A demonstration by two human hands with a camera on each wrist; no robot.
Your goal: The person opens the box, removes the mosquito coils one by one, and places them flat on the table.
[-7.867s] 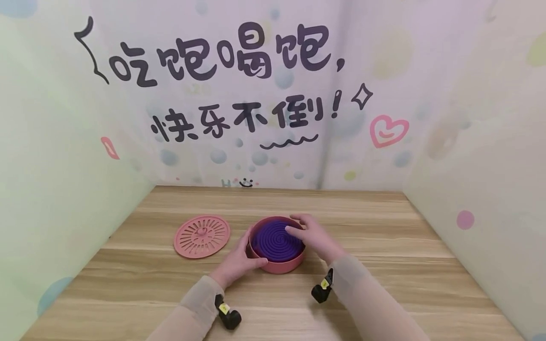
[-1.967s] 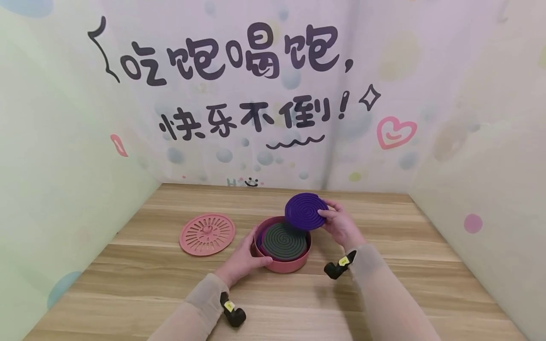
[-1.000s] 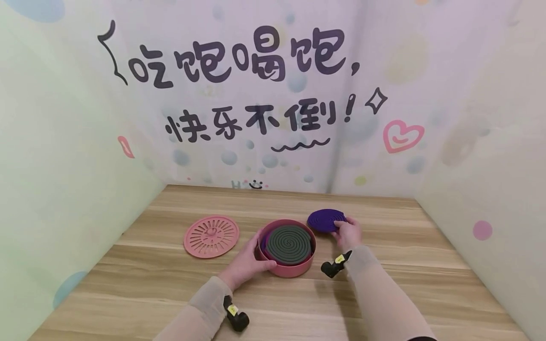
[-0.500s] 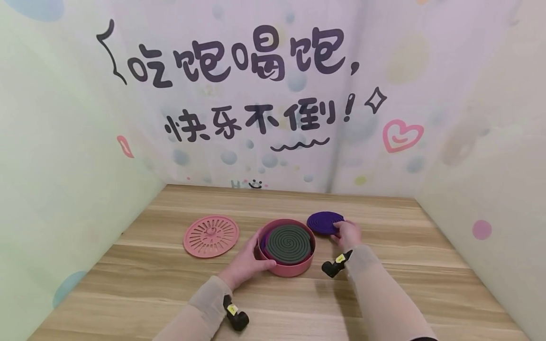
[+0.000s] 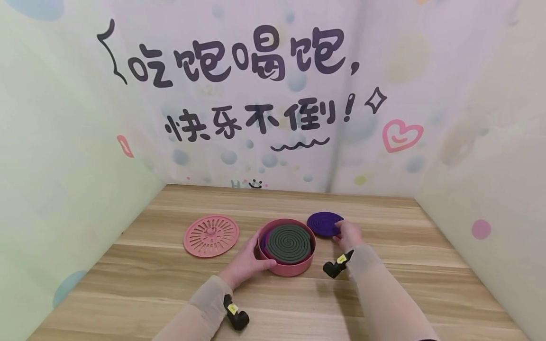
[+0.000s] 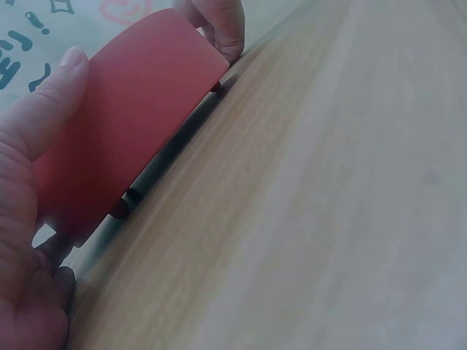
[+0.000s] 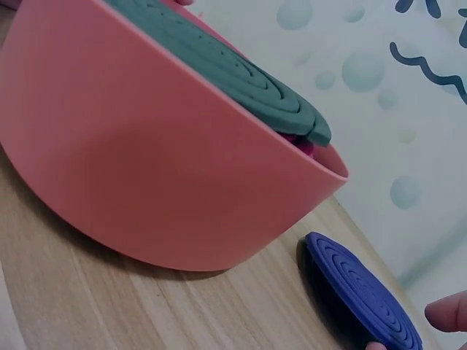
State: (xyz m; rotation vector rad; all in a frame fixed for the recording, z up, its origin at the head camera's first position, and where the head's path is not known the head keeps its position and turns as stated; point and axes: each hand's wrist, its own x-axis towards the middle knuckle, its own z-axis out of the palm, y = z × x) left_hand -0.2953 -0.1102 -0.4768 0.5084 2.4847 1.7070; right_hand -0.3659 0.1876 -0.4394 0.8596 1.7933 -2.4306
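Note:
A pink round mosquito coil box (image 5: 290,270) stands mid-table, its lid off. Inside lies a dark green mosquito coil (image 5: 288,243) on top, with purple and magenta coils (image 5: 265,239) peeking out below. My left hand (image 5: 245,265) grips the box's left side, thumb at the near wall; the left wrist view shows the thumb against the red-looking wall (image 6: 139,109). Behind and right of the box, a purple mosquito coil (image 5: 323,224) lies low over the table. My right hand (image 5: 349,235) holds its right edge; in the right wrist view fingertips (image 7: 446,313) flank the coil (image 7: 361,292).
A pink slotted lid (image 5: 212,237) with a small knob lies left of the box. The wooden table (image 5: 273,308) is bounded by a back wall (image 5: 264,161) with printed writing and by side walls. Black wrist cameras (image 5: 236,316) hang off both sleeves.
My right hand took the purple coil out of the box, carried it rightward and lowered it behind the box, where it now lies flatter. The green coil came into view. My left hand kept its grip.

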